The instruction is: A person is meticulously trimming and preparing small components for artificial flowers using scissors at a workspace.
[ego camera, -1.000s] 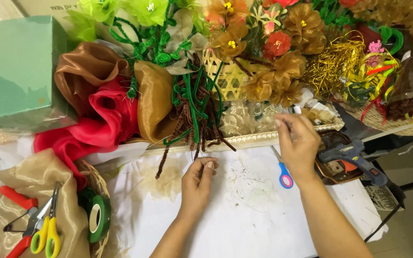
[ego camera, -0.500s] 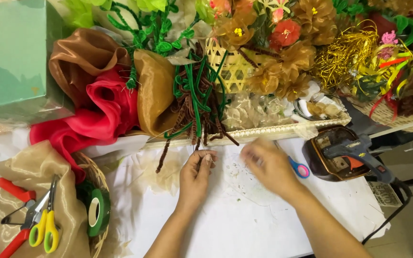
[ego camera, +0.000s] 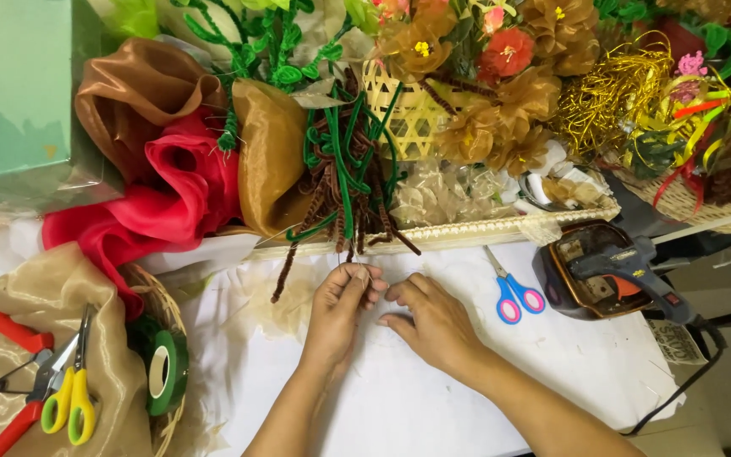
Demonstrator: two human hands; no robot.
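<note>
A thin wire, barely visible, is pinched in the fingertips of the left hand [ego camera: 338, 306] over the white paper-covered surface [ego camera: 433, 398]; the right hand [ego camera: 433, 319], loosely curled, is held just beside it. Blue-and-pink-handled scissors [ego camera: 511, 294] are laid to the right, brown and green pipe cleaners [ego camera: 344, 182] beyond.

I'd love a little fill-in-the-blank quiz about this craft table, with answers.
1. The small scissors right of the right hand have blue and ____ handles.
2. The roll of tape in the basket is ____.
3. The left hand and right hand meet over a ____ sheet.
4. The glue gun lies at the table's ____ side.

Answers: pink; green; white; right
</note>
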